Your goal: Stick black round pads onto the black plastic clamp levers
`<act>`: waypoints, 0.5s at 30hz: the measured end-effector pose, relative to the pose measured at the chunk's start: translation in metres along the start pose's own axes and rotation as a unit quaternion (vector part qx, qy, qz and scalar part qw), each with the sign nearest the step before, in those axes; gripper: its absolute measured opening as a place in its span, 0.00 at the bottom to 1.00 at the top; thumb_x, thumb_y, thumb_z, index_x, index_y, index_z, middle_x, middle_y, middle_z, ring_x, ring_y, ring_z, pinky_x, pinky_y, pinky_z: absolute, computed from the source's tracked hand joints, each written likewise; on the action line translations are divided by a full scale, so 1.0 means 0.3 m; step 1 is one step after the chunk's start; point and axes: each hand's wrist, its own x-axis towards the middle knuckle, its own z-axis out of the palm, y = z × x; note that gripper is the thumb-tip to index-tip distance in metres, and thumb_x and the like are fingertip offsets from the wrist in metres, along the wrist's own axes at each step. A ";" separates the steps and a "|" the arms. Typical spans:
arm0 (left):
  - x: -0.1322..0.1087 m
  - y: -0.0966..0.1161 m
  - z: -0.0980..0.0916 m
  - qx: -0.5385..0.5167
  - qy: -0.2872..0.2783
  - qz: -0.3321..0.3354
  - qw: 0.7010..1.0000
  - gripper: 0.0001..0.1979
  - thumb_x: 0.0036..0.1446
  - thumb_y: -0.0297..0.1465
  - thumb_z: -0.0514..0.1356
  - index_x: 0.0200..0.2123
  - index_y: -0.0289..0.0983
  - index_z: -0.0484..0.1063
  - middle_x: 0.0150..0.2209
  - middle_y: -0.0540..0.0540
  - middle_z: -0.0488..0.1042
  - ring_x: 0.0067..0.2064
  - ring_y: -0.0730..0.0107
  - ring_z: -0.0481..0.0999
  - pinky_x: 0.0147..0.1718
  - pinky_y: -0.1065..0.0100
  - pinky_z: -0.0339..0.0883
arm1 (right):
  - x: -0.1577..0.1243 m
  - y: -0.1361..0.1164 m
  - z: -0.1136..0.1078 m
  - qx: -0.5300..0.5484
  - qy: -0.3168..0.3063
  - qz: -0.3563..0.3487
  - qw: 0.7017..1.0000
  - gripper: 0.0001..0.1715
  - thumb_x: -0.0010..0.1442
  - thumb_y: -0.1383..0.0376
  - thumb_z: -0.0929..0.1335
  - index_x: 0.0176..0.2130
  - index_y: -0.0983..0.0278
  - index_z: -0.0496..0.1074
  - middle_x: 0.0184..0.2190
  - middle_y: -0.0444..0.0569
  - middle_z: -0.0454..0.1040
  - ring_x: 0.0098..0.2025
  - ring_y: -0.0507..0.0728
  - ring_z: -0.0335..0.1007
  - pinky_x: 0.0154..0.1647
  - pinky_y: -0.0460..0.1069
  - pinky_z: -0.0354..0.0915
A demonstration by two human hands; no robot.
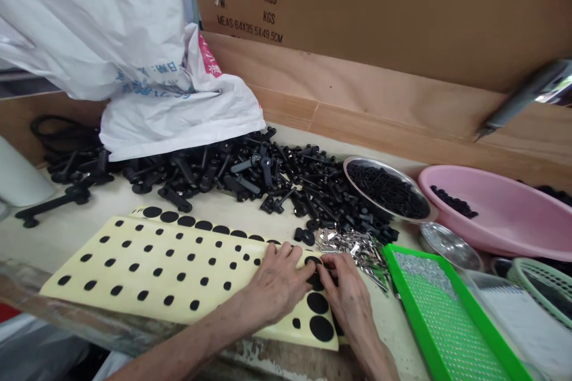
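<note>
A pale yellow backing sheet (138, 274) lies on the bench, dotted with rows of small black pieces and a column of large black round stickers (321, 328) along its right edge. My left hand (281, 280) rests on the sheet, fingers spread, with its thumb reaching toward that column. At the right edge my right hand (348, 292) has its fingertips brought together at one of the round stickers; the exact contact is partly hidden by the fingers. Another sheet edge with black circles (186, 221) shows from underneath at the back.
Behind the sheet spreads a heap of black plastic levers (210, 169), below a white woven sack (179, 113). Shiny metal pieces (353, 244), a green tray (447, 303), a metal bowl of black parts (388, 187) and a pink basin (500, 208) stand to the right. A screwdriver-like tool (513, 107) hangs upper right.
</note>
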 end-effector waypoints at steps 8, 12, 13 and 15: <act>0.000 0.005 0.007 0.004 0.004 -0.007 1.000 0.14 0.62 0.36 0.54 0.50 0.41 0.65 0.43 0.43 0.66 0.45 0.55 0.63 0.43 0.51 0.59 | 0.006 0.003 -0.004 0.003 -0.012 -0.003 1.000 0.08 0.63 0.64 0.61 0.32 0.60 0.66 0.31 0.46 0.69 0.32 0.57 0.68 0.33 0.50 0.65; 0.000 0.007 0.002 0.005 0.006 -0.007 1.000 0.14 0.63 0.36 0.52 0.51 0.41 0.65 0.43 0.43 0.66 0.45 0.56 0.63 0.43 0.52 0.59 | 0.006 0.008 -0.003 0.009 -0.005 0.000 1.000 0.07 0.63 0.65 0.61 0.37 0.61 0.68 0.33 0.48 0.70 0.33 0.56 0.69 0.33 0.49 0.66; 0.001 0.006 0.002 0.008 0.005 -0.007 1.000 0.14 0.63 0.36 0.52 0.51 0.41 0.65 0.43 0.43 0.66 0.44 0.56 0.63 0.43 0.52 0.59 | 0.005 0.006 -0.004 0.008 -0.002 0.000 1.000 0.09 0.63 0.65 0.60 0.38 0.61 0.69 0.34 0.49 0.71 0.34 0.56 0.70 0.34 0.49 0.67; 0.003 0.006 0.004 0.013 0.001 -0.005 1.000 0.15 0.63 0.36 0.52 0.52 0.41 0.64 0.42 0.43 0.66 0.44 0.57 0.63 0.42 0.53 0.59 | 0.004 0.000 -0.006 0.000 -0.001 -0.001 1.000 0.11 0.64 0.65 0.59 0.39 0.61 0.70 0.35 0.50 0.71 0.35 0.57 0.70 0.35 0.50 0.66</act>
